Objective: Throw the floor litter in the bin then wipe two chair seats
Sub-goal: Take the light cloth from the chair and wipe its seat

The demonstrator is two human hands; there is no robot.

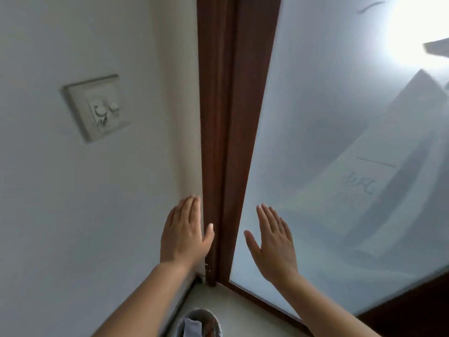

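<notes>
My left hand [184,233] is held up flat with fingers together and thumb out, empty, in front of the white wall. My right hand [273,242] is also raised flat and empty, in front of a frosted glass door panel. Far below, between my forearms at the bottom edge, stands a small round bin [198,324] with a pale crumpled piece and other litter inside. No chair is in view.
A dark brown wooden door frame [226,132] runs down the corner between the white wall and the frosted glass door [328,142]. A white switch plate [96,107] sits on the wall at left. Pale floor [243,310] lies beside the bin.
</notes>
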